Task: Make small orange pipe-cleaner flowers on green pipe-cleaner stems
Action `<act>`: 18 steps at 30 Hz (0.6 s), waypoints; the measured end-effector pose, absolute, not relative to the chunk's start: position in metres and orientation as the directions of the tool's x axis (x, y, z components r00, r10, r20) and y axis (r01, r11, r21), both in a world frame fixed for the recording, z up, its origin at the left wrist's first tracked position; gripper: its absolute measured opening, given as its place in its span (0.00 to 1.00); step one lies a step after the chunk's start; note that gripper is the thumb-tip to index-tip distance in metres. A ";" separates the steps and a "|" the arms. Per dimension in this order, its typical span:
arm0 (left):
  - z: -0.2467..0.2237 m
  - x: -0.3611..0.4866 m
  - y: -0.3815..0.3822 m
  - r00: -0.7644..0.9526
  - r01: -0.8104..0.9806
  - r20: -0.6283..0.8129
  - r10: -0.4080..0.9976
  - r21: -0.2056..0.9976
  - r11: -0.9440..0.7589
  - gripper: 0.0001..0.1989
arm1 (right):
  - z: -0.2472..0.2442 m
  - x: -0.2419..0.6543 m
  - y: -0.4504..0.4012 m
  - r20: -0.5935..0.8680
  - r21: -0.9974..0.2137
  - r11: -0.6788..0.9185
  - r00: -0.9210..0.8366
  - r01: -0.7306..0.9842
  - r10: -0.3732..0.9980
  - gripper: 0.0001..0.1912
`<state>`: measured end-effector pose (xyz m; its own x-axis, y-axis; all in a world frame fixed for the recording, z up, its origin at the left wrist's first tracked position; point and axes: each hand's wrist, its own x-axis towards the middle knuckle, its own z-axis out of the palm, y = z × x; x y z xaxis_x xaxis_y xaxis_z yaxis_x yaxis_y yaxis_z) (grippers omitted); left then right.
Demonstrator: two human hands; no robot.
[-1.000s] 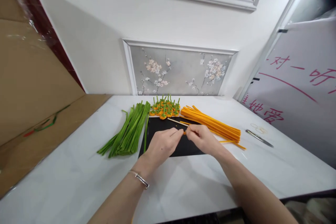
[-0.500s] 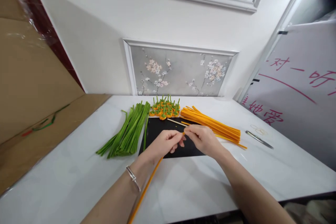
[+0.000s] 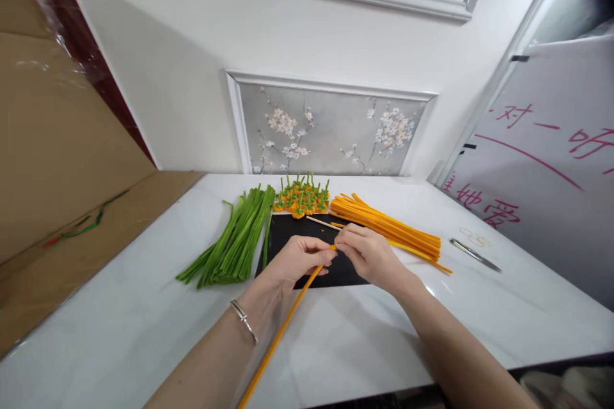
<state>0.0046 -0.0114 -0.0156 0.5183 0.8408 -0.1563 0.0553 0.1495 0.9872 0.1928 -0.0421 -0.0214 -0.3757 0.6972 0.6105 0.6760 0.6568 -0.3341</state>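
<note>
An orange pipe cleaner [image 3: 288,319] runs from my fingertips down past the left wrist to the lower edge of the view. My left hand [image 3: 301,261] pinches it near its upper end. Close beside, my right hand [image 3: 367,252] is closed with its fingertips on that same end. Both hands are over a black mat [image 3: 283,236]. A thin pale stick [image 3: 320,223] lies at the mat's far side, its right end hidden by my right hand. Behind the mat stand several small orange pumpkin-like pieces [image 3: 302,198] with green stems.
A bundle of green pipe cleaners [image 3: 233,239] lies left of the mat, and a bundle of orange pipe cleaners [image 3: 388,223] lies right. Farther right are tweezers [image 3: 474,254] and pale rubber bands [image 3: 474,236]. Cardboard [image 3: 96,236] borders the white table [image 3: 119,332] at left.
My left hand has turned slightly, and the orange pipe cleaner now shows across its fingers. The fingertips of both hands stay together at the pipe cleaner's end.
</note>
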 end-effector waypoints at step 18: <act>-0.029 0.007 -0.013 0.520 0.568 0.544 0.659 0.357 -0.742 0.12 | -0.029 0.182 -0.037 0.410 -0.355 0.392 -0.235 0.849 0.881 0.13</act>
